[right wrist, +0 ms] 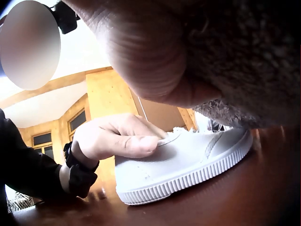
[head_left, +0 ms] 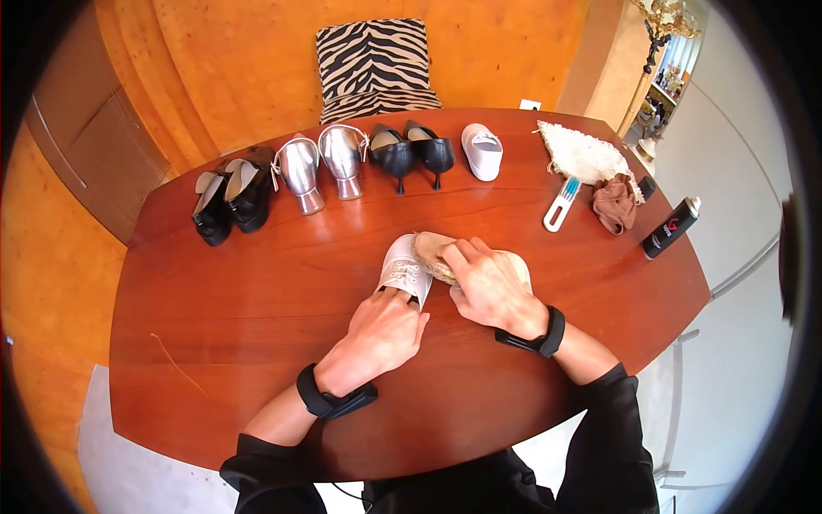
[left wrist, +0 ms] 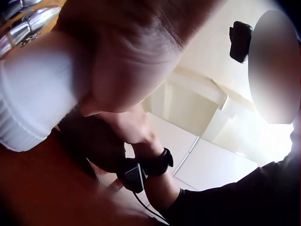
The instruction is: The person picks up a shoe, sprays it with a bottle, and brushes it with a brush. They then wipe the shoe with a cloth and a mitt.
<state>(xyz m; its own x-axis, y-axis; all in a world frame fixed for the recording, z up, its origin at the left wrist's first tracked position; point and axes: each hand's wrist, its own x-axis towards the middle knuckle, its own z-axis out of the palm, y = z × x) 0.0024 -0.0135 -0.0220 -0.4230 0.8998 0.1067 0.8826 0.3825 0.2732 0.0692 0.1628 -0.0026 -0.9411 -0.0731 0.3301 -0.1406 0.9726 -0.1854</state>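
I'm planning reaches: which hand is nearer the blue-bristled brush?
Right. In the head view, the right hand, holding the fuzzy pad, is below and left of the brush; the left hand, gripping the white shoe, is farther left.

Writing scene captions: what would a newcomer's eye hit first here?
Probably the left hand, fingers inside a white sneaker, and the right hand holding a fuzzy pad at its toe, at the centre of the table. Next, perhaps, the silver heels toward the far edge and the zebra-striped chair beyond.
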